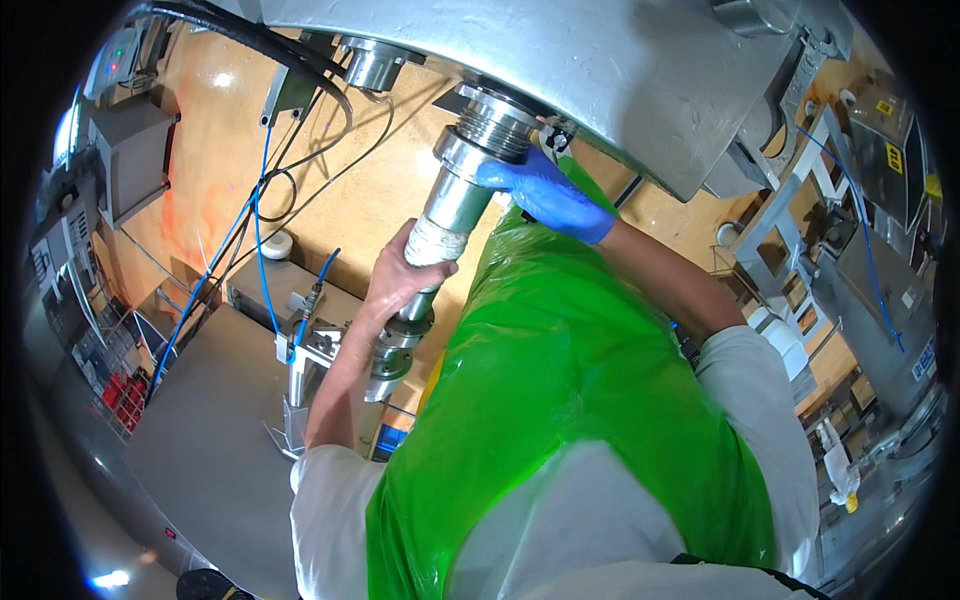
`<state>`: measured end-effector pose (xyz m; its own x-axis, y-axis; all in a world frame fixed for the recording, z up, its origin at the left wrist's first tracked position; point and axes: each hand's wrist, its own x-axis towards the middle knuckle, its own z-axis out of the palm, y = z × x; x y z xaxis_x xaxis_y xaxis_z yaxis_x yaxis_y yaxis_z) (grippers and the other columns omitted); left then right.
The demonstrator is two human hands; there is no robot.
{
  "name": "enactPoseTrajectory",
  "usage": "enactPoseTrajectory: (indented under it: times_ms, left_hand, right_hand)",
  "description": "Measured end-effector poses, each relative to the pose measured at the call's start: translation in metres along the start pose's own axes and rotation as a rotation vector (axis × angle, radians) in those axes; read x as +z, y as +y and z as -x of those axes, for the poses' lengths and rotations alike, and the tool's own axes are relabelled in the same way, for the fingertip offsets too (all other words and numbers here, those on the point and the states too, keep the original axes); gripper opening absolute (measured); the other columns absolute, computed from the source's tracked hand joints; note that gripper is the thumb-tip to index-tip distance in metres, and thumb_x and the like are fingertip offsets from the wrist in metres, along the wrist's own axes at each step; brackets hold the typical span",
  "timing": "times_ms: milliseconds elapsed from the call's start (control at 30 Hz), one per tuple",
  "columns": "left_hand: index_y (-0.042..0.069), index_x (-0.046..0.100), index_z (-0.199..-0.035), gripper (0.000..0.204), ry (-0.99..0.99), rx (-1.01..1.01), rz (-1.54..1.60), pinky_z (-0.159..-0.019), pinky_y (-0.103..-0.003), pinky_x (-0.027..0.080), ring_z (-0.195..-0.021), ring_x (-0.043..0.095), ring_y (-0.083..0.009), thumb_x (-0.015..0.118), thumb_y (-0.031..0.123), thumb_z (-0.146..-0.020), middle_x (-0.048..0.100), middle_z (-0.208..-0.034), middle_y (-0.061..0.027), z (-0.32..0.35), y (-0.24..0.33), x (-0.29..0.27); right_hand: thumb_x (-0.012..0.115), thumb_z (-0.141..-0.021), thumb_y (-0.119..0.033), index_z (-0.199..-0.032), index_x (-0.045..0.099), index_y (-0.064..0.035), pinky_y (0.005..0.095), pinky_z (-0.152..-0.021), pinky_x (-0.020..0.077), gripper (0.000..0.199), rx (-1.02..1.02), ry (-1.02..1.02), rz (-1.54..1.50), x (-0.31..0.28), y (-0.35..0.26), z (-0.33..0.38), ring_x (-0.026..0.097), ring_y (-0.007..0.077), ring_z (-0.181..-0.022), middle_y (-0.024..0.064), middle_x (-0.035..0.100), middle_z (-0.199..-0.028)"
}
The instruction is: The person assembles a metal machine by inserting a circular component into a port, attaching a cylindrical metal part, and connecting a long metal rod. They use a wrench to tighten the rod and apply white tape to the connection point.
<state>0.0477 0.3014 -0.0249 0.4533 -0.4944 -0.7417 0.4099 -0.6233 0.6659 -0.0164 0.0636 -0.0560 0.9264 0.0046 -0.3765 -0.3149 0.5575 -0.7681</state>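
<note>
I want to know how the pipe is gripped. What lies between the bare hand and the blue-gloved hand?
In the head view, a bare stretch of the steel pipe lies between the left hand, low on its white-wrapped part, and the gloved right hand.

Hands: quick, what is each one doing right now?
Left hand: bare, closed around the metal pipe.
Right hand: blue-gloved, gripping the pipe's threaded collar.

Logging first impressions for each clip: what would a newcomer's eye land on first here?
The bright green plastic apron fills the middle. Above it, the blue-gloved right hand rests at the threaded collar under the grey machine housing, while the bare left hand grips the steel pipe below.
</note>
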Motion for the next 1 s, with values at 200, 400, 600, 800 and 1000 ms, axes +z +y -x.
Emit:
enactPoseTrajectory:
  times_ms: [200,400,600,800,1000]
  left_hand:
    - [0.004,0.059,-0.110,0.059,0.103,-0.014,-0.294,-0.079,-0.033,0.051,-0.085,0.066,-0.0213,0.078,0.032,-0.062,0.068,-0.093,-0.0123,0.004,0.005,0.009]
    - [0.004,0.056,-0.114,0.066,0.141,-0.086,-0.386,-0.081,-0.036,0.050,-0.089,0.066,-0.0246,0.079,0.036,-0.061,0.068,-0.096,-0.0143,0.010,0.017,0.014]
    - [0.003,0.050,-0.120,0.072,-0.095,-0.007,0.001,-0.087,-0.033,0.046,-0.097,0.060,-0.0201,0.082,0.037,-0.066,0.063,-0.107,-0.0109,-0.001,0.000,-0.005]
    - [-0.001,0.043,-0.129,0.091,-0.560,-0.199,0.478,-0.081,-0.035,0.052,-0.093,0.064,-0.0237,0.082,0.045,-0.061,0.061,-0.113,-0.0159,-0.035,-0.007,-0.017]
    - [-0.001,0.053,-0.120,0.067,-0.359,-0.208,0.262,-0.083,-0.033,0.050,-0.088,0.063,-0.0186,0.079,0.023,-0.063,0.065,-0.101,-0.0109,-0.035,-0.008,-0.015]
  right_hand:
    - [0.075,-0.077,-0.024,-0.128,0.045,-0.0025,0.0345,-0.099,0.0393,0.063,0.035,0.121,-0.047,-0.002,0.002,0.007,0.051,0.0173,-0.112,0.0086,0.057,-0.118]
    - [0.076,-0.075,-0.019,-0.122,0.050,-0.0034,0.0349,-0.097,0.0414,0.056,0.058,0.099,-0.087,0.002,-0.005,0.006,0.055,0.0171,-0.108,0.0080,0.060,-0.112]
    - [0.072,-0.077,-0.016,-0.122,0.052,-0.0030,0.0333,-0.094,0.0428,0.051,0.050,0.063,-0.007,-0.001,-0.008,0.001,0.055,0.0160,-0.105,0.0072,0.061,-0.110]
    - [0.075,-0.076,-0.016,-0.119,0.053,-0.0014,0.0337,-0.098,0.0420,0.050,0.023,0.029,-0.039,-0.001,-0.009,0.001,0.056,0.0174,-0.107,0.0085,0.061,-0.110]
    - [0.075,-0.076,-0.014,-0.121,0.053,-0.0022,0.0335,-0.097,0.0431,0.052,0.009,0.025,-0.062,-0.005,-0.004,0.001,0.057,0.0168,-0.106,0.0084,0.061,-0.112]
